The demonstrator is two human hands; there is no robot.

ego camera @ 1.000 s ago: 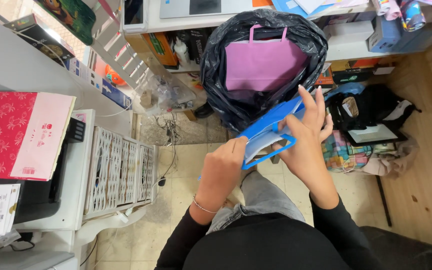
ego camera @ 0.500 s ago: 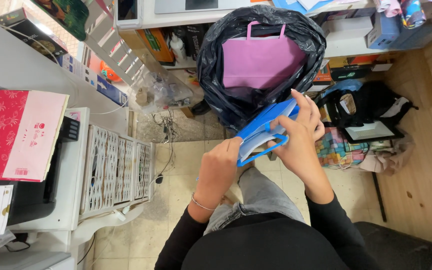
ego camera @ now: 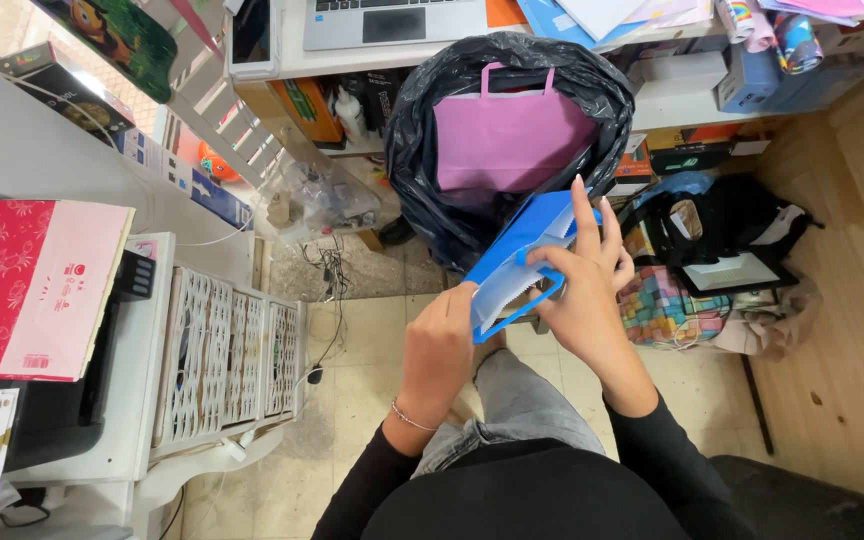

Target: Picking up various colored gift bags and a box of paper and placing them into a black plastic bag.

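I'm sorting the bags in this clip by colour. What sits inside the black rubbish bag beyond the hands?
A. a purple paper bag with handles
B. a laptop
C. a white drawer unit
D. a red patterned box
A: a purple paper bag with loop handles stands upright in the open mouth of the black rubbish bag.

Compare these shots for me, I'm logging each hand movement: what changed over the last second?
The right hand slid from the blue bag's upper edge down to its handles and mouth. The left hand kept its grip on the bag's lower end. The purple bag in the black sack stayed put.
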